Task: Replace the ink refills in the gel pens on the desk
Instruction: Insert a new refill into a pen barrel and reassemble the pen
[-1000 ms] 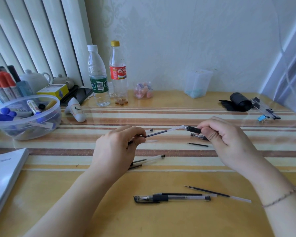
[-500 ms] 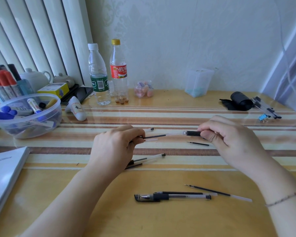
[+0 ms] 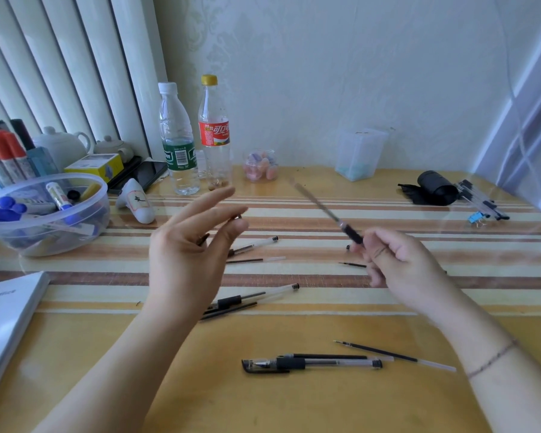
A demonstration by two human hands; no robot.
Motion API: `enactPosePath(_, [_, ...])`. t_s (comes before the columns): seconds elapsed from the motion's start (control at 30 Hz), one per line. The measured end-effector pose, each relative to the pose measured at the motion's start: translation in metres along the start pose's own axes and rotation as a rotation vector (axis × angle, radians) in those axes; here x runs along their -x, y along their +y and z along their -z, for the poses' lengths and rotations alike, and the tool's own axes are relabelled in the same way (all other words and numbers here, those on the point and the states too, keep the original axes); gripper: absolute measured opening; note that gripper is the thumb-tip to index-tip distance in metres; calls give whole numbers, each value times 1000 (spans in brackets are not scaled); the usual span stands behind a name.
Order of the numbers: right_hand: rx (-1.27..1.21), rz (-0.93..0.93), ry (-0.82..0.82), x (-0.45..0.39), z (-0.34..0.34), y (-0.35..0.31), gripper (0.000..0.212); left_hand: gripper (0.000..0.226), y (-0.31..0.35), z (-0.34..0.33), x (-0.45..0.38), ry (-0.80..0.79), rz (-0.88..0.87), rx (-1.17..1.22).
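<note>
**Gel pen, held in right hand above desk**

Pen barrel (image 3: pixel 331 210): blurred, tilted up and leftward, black grip end pinched in the closed right hand (image 3: pixel 397 260). Left hand (image 3: pixel 188 245): raised, fingers spread, a small dark piece (image 3: pixel 238 217) at the fingertips; whether pinched, cannot tell. Desk (image 3: pixel 294 401): loose refills and pens; one capped pen (image 3: pixel 310 364) nearest. Plastic bowl (image 3: pixel 44 214) of markers far left.

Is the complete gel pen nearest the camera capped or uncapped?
Capped. The gel pen lies flat on the desk with a dark clipped cap over its tip end, at the left.
</note>
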State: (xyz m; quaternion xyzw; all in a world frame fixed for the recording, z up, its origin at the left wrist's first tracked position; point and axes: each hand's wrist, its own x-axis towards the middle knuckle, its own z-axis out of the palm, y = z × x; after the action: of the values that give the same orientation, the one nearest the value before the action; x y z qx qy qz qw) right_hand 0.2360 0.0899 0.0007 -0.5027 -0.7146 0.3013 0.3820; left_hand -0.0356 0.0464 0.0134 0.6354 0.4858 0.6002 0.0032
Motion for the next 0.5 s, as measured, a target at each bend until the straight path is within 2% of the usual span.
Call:
enactPosePath(0.07, [-359,-92,13,0,-7,-6,32,14,0,-1,1,-27,6,-47])
enactPosePath(0.17, [-574,-88,22,2,-13,-15,28,15,2,-6,6,-129,-7,-164])
enactPosePath(0.4, [-492,-2,8,5,-19,-21,23,16,0,-7,6,-247,124,-85])
enactPosePath(0.5, [-192,90,-11,8,-21,-20,16,20,2,-7,6,-286,193,79])
